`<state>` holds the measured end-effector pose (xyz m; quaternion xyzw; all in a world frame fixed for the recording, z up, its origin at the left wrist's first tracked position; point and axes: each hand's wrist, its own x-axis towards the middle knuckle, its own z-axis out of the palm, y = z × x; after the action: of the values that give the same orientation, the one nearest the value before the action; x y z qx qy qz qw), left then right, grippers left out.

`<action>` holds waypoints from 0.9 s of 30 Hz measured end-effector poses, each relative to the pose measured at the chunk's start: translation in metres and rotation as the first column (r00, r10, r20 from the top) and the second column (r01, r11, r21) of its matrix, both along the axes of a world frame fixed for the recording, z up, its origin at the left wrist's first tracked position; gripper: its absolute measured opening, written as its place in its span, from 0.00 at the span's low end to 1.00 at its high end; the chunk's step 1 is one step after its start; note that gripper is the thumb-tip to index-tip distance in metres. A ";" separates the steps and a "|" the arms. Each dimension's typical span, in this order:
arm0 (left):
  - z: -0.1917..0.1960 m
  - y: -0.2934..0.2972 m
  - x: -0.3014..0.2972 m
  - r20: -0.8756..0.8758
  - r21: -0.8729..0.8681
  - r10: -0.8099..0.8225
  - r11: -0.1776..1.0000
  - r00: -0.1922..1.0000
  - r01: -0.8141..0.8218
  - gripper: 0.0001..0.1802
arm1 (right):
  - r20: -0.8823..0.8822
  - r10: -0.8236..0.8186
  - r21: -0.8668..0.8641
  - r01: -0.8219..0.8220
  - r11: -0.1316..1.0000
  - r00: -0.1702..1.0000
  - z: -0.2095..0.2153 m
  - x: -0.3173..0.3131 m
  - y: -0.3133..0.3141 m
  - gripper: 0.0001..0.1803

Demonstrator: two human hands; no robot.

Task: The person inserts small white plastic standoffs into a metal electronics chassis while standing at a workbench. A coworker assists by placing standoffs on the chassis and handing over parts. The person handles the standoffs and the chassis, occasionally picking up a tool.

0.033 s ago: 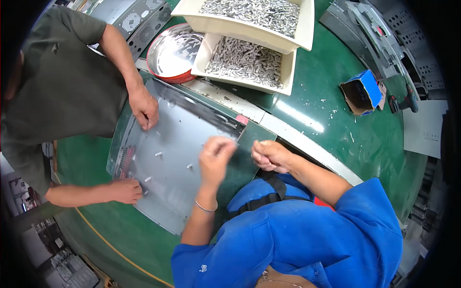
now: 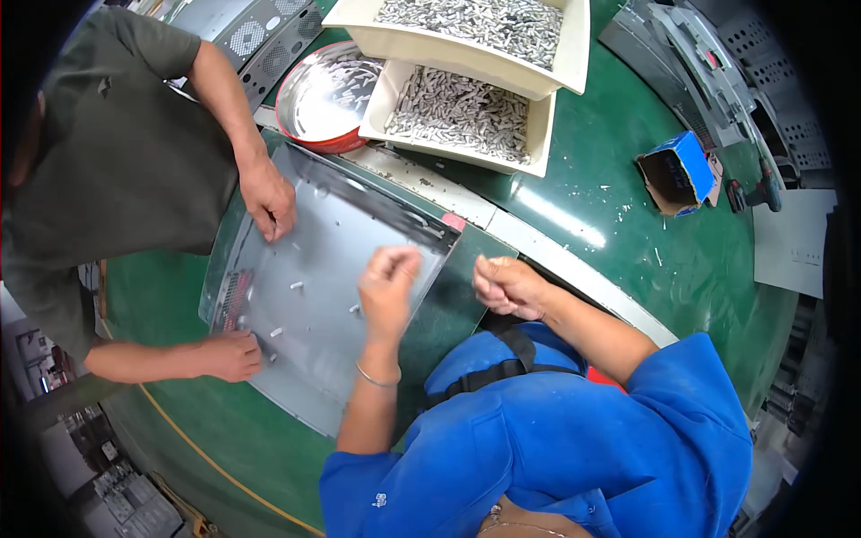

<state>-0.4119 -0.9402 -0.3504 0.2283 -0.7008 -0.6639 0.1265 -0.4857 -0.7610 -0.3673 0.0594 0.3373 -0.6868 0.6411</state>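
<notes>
My left hand [image 2: 389, 291] hovers over the right part of a grey sheet-metal panel [image 2: 314, 359]. Its fingers are curled in a pinch and slightly blurred; what they hold, if anything, does not show. Closed just to the right of the panel, my right hand [image 2: 508, 285] has its fingers bent together, and their content is hidden. Several small whitish pegs, such as this one [image 2: 297, 286], stand or lie on the panel. One peg [image 2: 356, 309] is right beside my left hand.
A co-worker's hands [image 2: 268, 199] rest at the panel's left side. Beyond it are a red-rimmed round tin [image 2: 336, 143] and two cream bins [image 2: 547, 134] of small metallic pieces. At right on the green table [image 2: 619, 260] are an open blue box [image 2: 686, 170] and a power drill [image 2: 762, 190].
My left hand has moved a little to the left, away from my right hand, over the panel. My right hand has hardly moved.
</notes>
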 end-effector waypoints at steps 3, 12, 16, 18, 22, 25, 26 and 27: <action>-0.039 -0.029 -0.011 0.143 0.014 0.080 0.996 0.986 -0.083 0.05 | -0.019 -0.131 0.105 0.133 0.986 0.991 -0.018 -0.012 0.001 0.19; -0.106 -0.016 -0.020 0.282 -0.275 -0.180 0.926 0.942 0.259 0.05 | -0.151 -0.287 0.322 0.322 0.890 0.946 -0.064 -0.029 0.015 0.18; -0.108 -0.010 -0.025 0.238 -0.481 -0.217 0.821 0.947 0.309 0.04 | -0.184 -0.247 0.353 0.298 0.887 0.951 -0.070 -0.027 0.020 0.17; -0.110 -0.010 -0.026 0.231 -0.533 -0.206 0.791 0.951 0.301 0.04 | -0.191 -0.226 0.360 0.282 0.889 0.955 -0.073 -0.028 0.021 0.17; -0.109 -0.009 -0.027 0.187 -0.601 -0.214 0.747 0.959 0.284 0.04 | -0.193 -0.205 0.377 0.265 0.888 0.960 -0.078 -0.030 0.022 0.16; -0.107 -0.009 -0.029 0.164 -0.654 -0.225 0.704 0.961 0.276 0.03 | -0.189 -0.200 0.397 0.261 0.880 0.961 -0.079 -0.029 0.022 0.16; -0.106 -0.009 -0.029 0.149 -0.638 -0.220 0.724 0.964 0.264 0.02 | -0.190 -0.197 0.404 0.259 0.877 0.962 -0.079 -0.028 0.022 0.16; -0.106 -0.008 -0.029 0.133 -0.620 -0.216 0.743 0.967 0.251 0.02 | -0.188 -0.194 0.405 0.256 0.878 0.963 -0.080 -0.027 0.022 0.16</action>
<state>-0.4406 -0.9484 -0.4559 0.1004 -0.9088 -0.3940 0.0933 -0.5127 -0.7393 -0.4473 0.1877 0.5146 -0.6688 0.5027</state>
